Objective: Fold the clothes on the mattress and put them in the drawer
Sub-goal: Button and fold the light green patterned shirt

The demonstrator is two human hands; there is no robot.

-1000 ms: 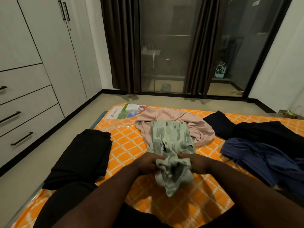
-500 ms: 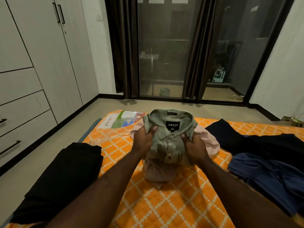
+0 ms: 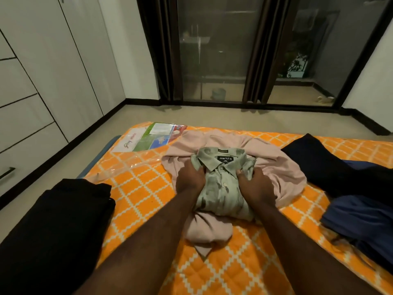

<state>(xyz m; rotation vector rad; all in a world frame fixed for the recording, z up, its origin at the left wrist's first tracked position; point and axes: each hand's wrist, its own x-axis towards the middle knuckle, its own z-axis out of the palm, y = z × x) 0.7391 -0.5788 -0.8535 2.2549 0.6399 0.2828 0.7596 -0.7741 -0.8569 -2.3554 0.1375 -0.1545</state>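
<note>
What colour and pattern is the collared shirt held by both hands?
The collared shirt is pale green with darker blotches; head view shows it best.

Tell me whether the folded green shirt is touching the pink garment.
Touching. The head view shows the green shirt lying directly on the pink garment, pink cloth showing around it.

White wardrobe [image 3: 53,71] stands left; dark curtains [image 3: 163,50] flank glass doors [image 3: 217,50] beyond beige floor [image 3: 212,117].
</note>
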